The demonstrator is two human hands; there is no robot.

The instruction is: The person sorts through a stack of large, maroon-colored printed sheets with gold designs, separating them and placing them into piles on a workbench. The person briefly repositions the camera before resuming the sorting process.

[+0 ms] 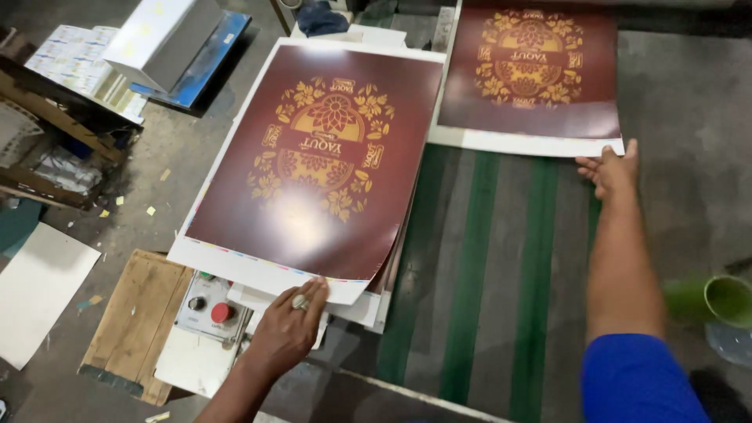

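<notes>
A green round plastic cup [728, 299] is seen at right edge, contents unclear. The centre stack's glossy maroon-and-gold printed sheet [313, 164] is pinched by the left hand [288, 329]; the upper-right matching sheet [529, 74] is touched by the right hand [611, 168], fingers spread flat.

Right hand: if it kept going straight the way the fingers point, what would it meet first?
The right hand points up the table, fingertips already at the white lower edge of the far maroon printed sheet. Going on, it would slide onto that sheet first; whether it touches now is unclear.
</notes>
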